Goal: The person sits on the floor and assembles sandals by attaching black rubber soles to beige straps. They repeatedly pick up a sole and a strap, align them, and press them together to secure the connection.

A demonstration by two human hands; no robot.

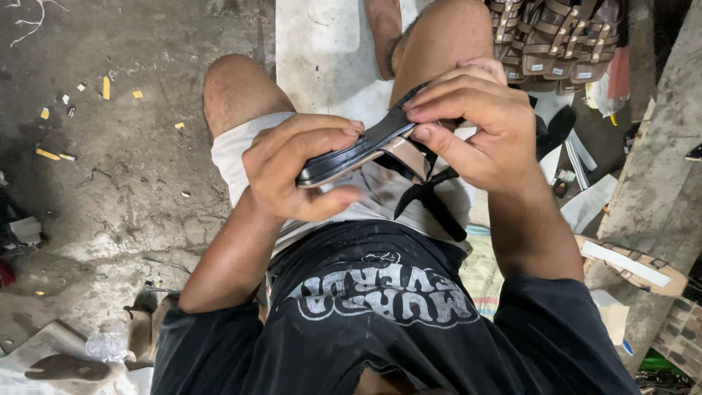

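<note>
I hold a flat sandal (365,150) with a black sole and beige insole over my lap, sole turned up. My left hand (292,164) grips its heel end, thumb underneath and fingers curled over the edge. My right hand (475,124) pinches the toe end, fingers pressing on the sole's rim. Black straps (431,194) hang loose from the sandal below my right hand, against my pale shorts.
A pile of brown strapped sandals (556,36) lies at the top right. Another sandal with a white insole (632,263) rests on a ledge at right. Scraps and yellow bits (106,88) litter the concrete floor at left. A worn shoe (146,322) sits at bottom left.
</note>
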